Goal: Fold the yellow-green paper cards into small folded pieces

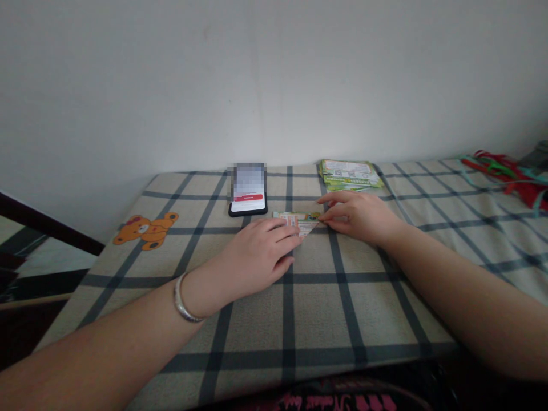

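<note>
A small printed leaflet (306,227) with a slanting folded edge lies on the checked tablecloth in front of me. My left hand (268,248) rests over its left part, palm down with fingers stretched out, hiding that side of the paper. From the other side, my right hand (357,216) pinches the leaflet's right corner between thumb and fingertip. Beyond my right hand sits a loose stack of green and white leaflets (349,173). A phone (248,200) with a lit screen lies behind my left hand.
Blue-grey stripes cross the tablecloth (257,319), which reaches the pale wall (274,85) at the back. An orange bear cutout (145,231) lies at the left. Tangled red and green straps or cloth (509,177) lie at the far right.
</note>
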Demonstrator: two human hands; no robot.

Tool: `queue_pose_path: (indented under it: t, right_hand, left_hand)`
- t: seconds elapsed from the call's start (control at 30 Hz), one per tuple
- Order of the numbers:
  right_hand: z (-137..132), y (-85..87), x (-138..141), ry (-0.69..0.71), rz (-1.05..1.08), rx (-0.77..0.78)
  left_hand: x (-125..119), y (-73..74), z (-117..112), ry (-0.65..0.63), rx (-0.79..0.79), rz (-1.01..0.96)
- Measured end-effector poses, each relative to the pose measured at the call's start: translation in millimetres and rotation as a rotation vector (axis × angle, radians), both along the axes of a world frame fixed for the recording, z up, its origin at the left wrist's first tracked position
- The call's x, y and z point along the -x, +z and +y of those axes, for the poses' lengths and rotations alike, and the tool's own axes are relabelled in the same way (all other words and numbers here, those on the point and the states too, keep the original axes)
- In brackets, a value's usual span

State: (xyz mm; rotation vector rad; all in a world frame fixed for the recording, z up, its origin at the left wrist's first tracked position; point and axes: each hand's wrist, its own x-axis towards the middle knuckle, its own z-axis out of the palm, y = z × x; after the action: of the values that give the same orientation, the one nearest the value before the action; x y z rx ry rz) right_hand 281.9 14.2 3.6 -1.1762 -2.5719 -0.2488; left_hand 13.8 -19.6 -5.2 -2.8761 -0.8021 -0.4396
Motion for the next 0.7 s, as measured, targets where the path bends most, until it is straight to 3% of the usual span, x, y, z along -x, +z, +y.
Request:
queue_pose_path:
  t: [0.43, 0.63, 0.7]
  right_hand:
    - [-17, 5.2, 17, -0.016, -0.108, -0.141]
    - [-16, 0.6, 22, 0.213, -0.018, 0.012]
    - [-15, 0.5, 22, 0.233, -0.031, 0.014]
  left_hand:
    - [1, -0.2, 1, -0.002, 0.043, -0.011]
    - [0, 1.1, 2, 0.011, 0.053, -0.007]
    - [0, 0.7, 3, 0.008, 0.052, -0.007]
